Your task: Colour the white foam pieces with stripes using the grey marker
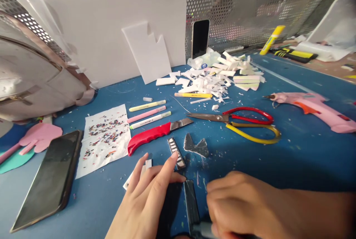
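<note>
Dark strip (191, 200) flat on the blue tabletop (97, 202), right hand (236, 205) gripping a grey marker (206, 229) at the strip's near end, left hand (148, 194) loosely spread, one fingertip by the far end

Black-and-white striped piece (172, 147), black strip (191, 200), blue table (241, 157)

Right hand (236, 203): room ahead, then scissors (224, 118) block.
</note>
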Demonstrator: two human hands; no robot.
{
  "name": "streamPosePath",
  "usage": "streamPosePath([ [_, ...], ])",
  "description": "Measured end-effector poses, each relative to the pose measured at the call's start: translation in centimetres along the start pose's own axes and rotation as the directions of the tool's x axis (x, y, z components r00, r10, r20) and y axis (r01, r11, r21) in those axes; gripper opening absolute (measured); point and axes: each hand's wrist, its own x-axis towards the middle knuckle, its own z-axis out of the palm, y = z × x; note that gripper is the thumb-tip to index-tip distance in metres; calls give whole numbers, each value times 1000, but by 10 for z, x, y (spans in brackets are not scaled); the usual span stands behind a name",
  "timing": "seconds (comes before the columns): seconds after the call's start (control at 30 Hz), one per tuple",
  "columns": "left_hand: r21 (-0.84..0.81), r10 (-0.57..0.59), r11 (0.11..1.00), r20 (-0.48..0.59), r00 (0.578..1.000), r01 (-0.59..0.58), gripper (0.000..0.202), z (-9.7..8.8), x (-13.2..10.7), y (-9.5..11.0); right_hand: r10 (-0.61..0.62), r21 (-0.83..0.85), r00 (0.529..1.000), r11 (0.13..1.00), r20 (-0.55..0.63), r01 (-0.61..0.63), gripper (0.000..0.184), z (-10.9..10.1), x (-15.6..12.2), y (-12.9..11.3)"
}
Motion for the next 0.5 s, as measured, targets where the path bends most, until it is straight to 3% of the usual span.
streamPosePath([
  [0.1,-8,-12,1000,-4,1000,12,86,-1,1,3,229,-52,966,970,-118,-236,22,-10,-2,4],
  [0.2,-18,-26,1000,0,1000,26,86,-1,1,5,280,-4,941,958,-191,-286,20,-14,-5,5],
  [0.3,-36,-28,999,2,1000,28,85,0,0,4,175,-1,970,984,-170,-178,19,-7,-3,2],
  [0.43,-35,-12,999,-5,1000,12,87,-2,0,3,-16,49,1000,999,7,15,21,1,1,-1],
  [0.5,-47,-19,999,-3,1000,19,88,-2,0,3,8,34,999,999,39,-9,21,-1,2,0],
])
